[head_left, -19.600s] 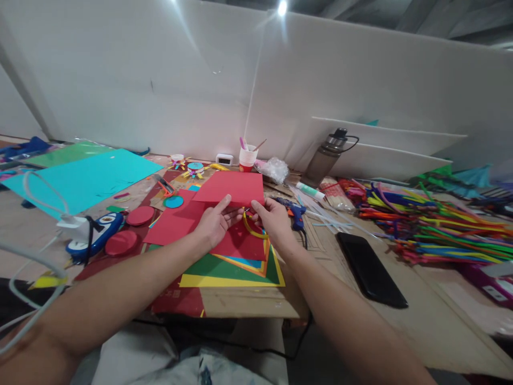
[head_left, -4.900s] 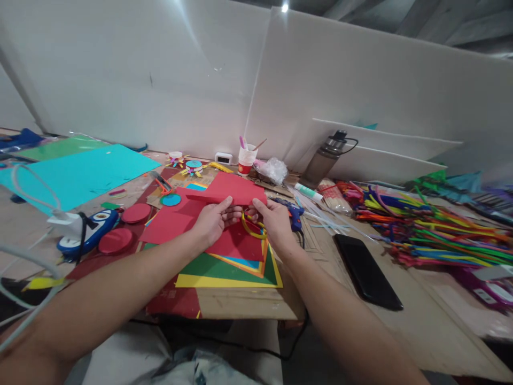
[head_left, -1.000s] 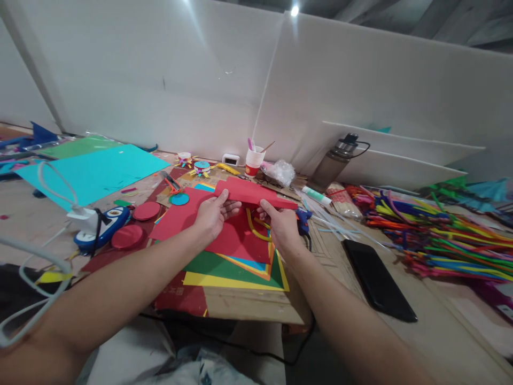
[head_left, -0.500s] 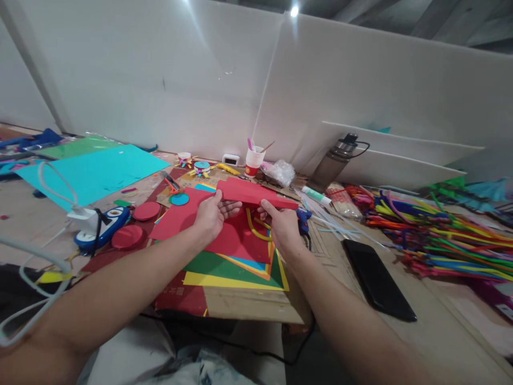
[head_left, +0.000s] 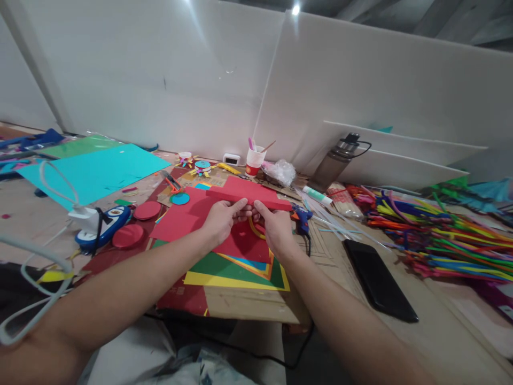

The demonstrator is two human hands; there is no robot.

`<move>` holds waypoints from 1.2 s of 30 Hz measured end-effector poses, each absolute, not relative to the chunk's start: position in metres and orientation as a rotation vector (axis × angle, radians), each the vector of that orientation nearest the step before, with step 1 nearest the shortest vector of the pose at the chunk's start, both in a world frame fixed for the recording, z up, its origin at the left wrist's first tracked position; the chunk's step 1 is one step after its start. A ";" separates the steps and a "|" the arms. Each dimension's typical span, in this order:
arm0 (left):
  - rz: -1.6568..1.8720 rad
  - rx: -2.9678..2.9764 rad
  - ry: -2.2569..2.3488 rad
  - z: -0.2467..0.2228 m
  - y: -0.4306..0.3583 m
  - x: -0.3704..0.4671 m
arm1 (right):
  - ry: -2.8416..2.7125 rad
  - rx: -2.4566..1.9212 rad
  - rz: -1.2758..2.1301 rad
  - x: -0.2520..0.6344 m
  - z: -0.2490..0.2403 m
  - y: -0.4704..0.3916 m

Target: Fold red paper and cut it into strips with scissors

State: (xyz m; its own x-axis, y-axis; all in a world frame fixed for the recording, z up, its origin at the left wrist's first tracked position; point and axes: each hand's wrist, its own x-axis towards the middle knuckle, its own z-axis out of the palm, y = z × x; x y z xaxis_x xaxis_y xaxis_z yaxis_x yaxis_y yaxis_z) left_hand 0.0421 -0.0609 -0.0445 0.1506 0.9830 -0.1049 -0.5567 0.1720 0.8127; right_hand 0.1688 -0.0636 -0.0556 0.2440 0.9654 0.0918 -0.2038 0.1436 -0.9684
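Note:
A red sheet of paper (head_left: 250, 191) with a folded near edge is held up between both hands. My left hand (head_left: 224, 218) pinches that edge near its middle, thumb on top. Right beside it, my right hand (head_left: 274, 222) pinches the same edge, the two thumbs almost touching. Below lies a stack of coloured sheets, with another red sheet (head_left: 180, 219) uppermost and a green sheet (head_left: 212, 269) and a yellow sheet (head_left: 236, 282) showing underneath. Partly hidden behind my right hand is a yellow curved piece (head_left: 256, 230). A blue glue gun (head_left: 302, 215) lies just right of that hand.
Left of the stack are red discs (head_left: 128, 236), a blue power strip (head_left: 106, 224) and a cyan sheet (head_left: 100, 168). Behind stand a paper cup (head_left: 255, 160) and a bottle (head_left: 334, 163). On the right lie a black phone (head_left: 379, 278) and many pipe cleaners (head_left: 452, 235).
My left hand has slid right along the red paper's edge and my right hand slightly left, bringing them together. The paper has shifted a little left, showing more of the glue gun.

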 end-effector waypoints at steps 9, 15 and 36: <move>1.266 0.646 0.822 -0.039 -0.056 0.034 | -0.890 -1.039 1.028 0.173 -0.052 -0.065; 1.324 0.635 0.839 -0.035 -0.052 0.025 | -0.831 -1.024 1.040 0.175 -0.045 -0.067; 1.255 0.807 0.730 -0.035 -0.050 0.026 | -0.718 -0.970 1.065 0.177 -0.043 -0.066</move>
